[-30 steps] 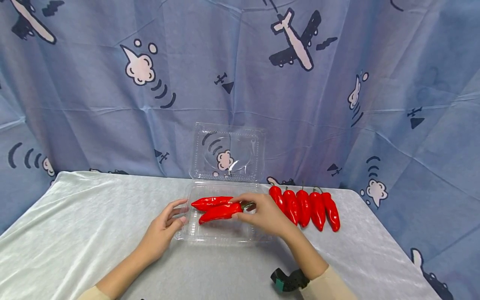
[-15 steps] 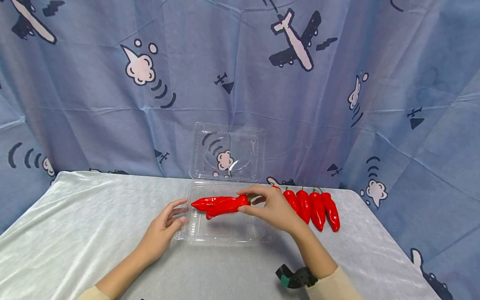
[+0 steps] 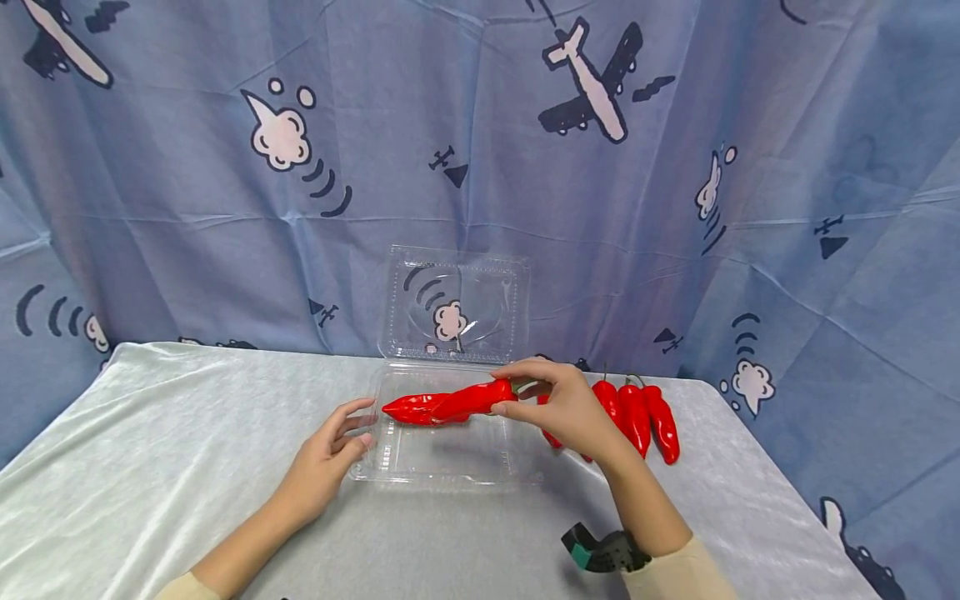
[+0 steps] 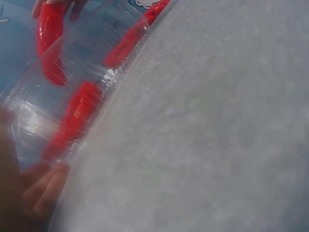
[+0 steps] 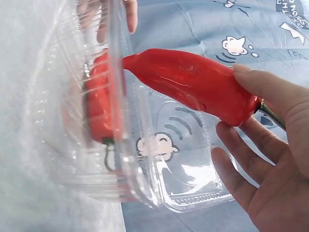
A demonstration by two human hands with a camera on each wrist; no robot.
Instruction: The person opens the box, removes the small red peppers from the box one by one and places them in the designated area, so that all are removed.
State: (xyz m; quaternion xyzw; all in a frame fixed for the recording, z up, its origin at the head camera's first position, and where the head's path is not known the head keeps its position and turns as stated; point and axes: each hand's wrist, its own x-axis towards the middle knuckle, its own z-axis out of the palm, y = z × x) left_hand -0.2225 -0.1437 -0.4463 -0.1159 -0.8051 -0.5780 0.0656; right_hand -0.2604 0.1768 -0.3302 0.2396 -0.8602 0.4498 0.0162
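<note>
My right hand (image 3: 562, 408) pinches a glossy red pepper (image 3: 476, 400) near its green stem, between thumb and fingers. The pepper hangs over the clear plastic clamshell container (image 3: 450, 467), its tip pointing left; the right wrist view shows this held pepper (image 5: 183, 79) raised past the container wall. Another red pepper (image 3: 405, 408) lies inside along the back, partly covered by the held one in the head view. My left hand (image 3: 322, 458) rests at the container's left edge, fingers and thumb relaxed against the side. The hinged lid (image 3: 459, 308) stands upright behind.
Several more red peppers (image 3: 633, 417) lie in a row on the pale cloth (image 3: 187, 433) right of the container, some hidden behind my right hand. A blue curtain (image 3: 480, 125) with airplane prints hangs behind the table. A black strap (image 3: 603, 550) sits on my right wrist.
My right hand has moved up and to the right with the pepper, which now overlaps the one lying inside. The left hand and the container have stayed put.
</note>
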